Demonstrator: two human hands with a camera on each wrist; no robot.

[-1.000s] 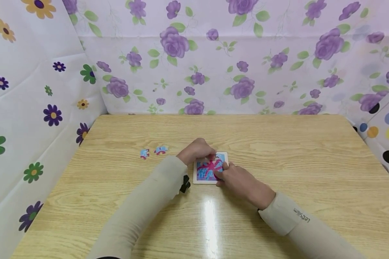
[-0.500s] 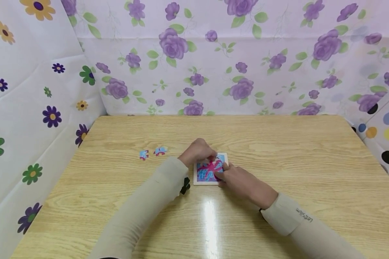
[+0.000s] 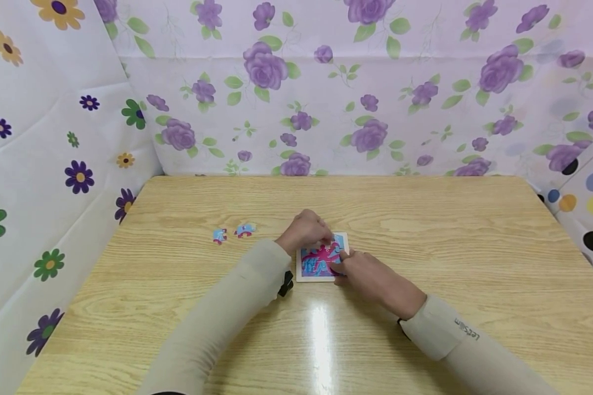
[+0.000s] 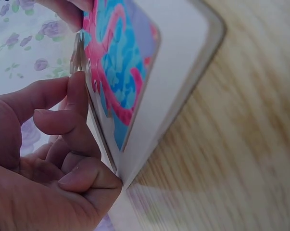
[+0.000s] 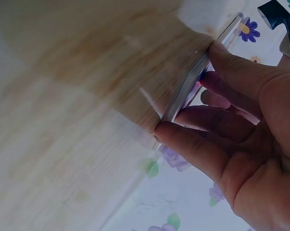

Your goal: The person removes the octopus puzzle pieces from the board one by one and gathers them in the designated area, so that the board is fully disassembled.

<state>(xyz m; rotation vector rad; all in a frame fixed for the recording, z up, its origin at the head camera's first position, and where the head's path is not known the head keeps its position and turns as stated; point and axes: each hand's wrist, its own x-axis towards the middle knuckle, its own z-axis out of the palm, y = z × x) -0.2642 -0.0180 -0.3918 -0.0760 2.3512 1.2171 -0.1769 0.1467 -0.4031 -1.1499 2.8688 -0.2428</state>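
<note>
The left hand has edged rightward over the far side of the puzzle board since the earlier head frame, while the right hand and board have hardly shifted. Its fingertips are almost together, pinching what looks like a thin piece, seen edge-on just beyond the board's picture; the other fingers curl in. That shift probably means the piece is being lined up with the far edge, where the pink-and-blue picture ends jaggedly beside this hand. The board lies on the tabletop, below the left fingertips and just left of the right hand, which grips its near right corner, thumb over the picture and fingers at the rim. Well to the left of the left hand lie two loose pieces, apart from each other, so the picture seems unfinished. The right sleeve, behind its hand, reads "Let's", then apparently "slim"; I can read no other writing.
</note>
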